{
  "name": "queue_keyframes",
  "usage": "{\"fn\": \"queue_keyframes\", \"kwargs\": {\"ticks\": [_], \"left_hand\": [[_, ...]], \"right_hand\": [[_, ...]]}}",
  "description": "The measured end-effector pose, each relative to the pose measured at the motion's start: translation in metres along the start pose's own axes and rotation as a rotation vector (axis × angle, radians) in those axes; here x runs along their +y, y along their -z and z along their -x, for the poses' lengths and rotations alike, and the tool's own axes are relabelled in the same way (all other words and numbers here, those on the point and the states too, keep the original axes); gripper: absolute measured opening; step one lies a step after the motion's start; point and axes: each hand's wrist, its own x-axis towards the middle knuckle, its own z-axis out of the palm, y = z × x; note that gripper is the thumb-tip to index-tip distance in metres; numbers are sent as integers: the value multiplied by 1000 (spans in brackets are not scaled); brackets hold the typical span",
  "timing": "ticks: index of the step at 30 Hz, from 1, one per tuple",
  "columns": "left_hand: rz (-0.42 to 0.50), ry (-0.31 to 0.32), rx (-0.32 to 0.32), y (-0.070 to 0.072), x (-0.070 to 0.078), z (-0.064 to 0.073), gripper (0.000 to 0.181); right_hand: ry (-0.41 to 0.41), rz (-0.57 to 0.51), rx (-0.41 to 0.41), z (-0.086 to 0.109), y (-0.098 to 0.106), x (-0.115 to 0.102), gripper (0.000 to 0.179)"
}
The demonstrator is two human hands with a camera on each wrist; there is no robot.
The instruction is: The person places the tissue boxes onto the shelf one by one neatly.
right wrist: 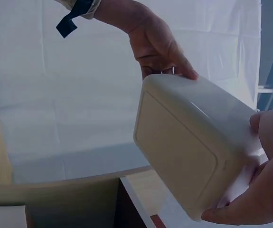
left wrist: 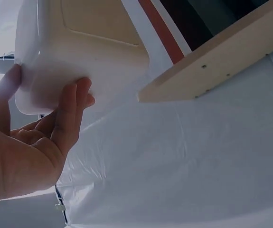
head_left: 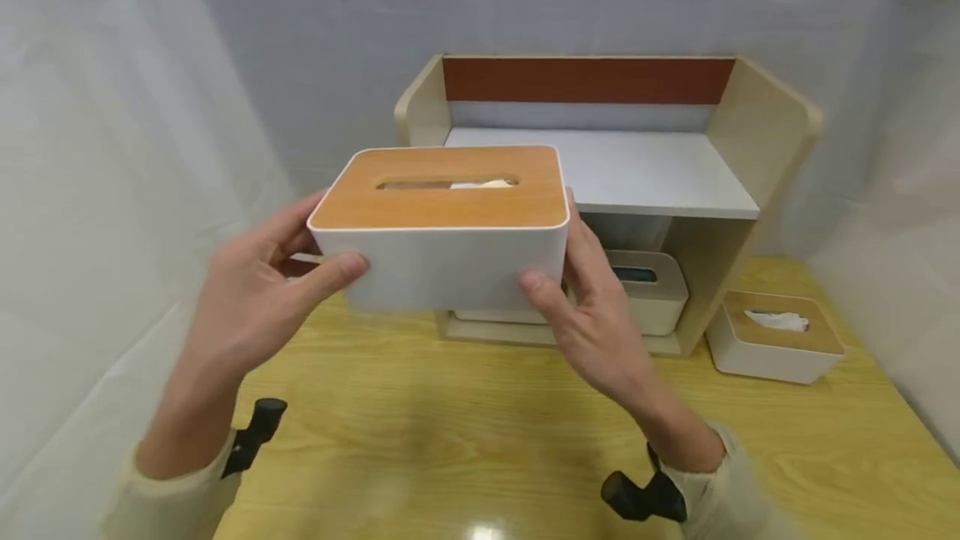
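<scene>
Both hands hold a white tissue box point(head_left: 442, 265) with a wood-look lid up in the air, in front of a small shelf. At its left end my left hand point(head_left: 258, 282) grips it, thumb on the front face. The right hand point(head_left: 600, 307) grips the other end, its thumb also on the front. A bit of white tissue shows in the lid's slot. In the left wrist view the left hand point(left wrist: 41, 137) has its fingers at the box's end and underside. The right wrist view shows the box's plain underside point(right wrist: 174, 147) between both hands.
The two-level shelf point(head_left: 645, 165) has a white upper board and a red-brown back strip. On its lower level sits a tissue box with a grey-beige lid point(head_left: 652, 294), partly hidden. Right of the shelf, another wood-lidded tissue box point(head_left: 776, 336) stands on the yellow wood-grain table point(head_left: 450, 423).
</scene>
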Motion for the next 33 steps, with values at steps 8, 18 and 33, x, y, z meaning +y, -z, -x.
{"fn": "queue_keyframes", "kwargs": {"ticks": [8,18,33], "left_hand": [[19,-56,-26,-18,16,-30,55],[12,-107,-14,-39,16,-61,51],[80,-53,-93,-65,-2,-85,54]], "right_hand": [[-108,19,52,-11,28,-2,71],[-169,81,64,-26,52,7,64],[-252,65,43,-45,63,38,68]]}}
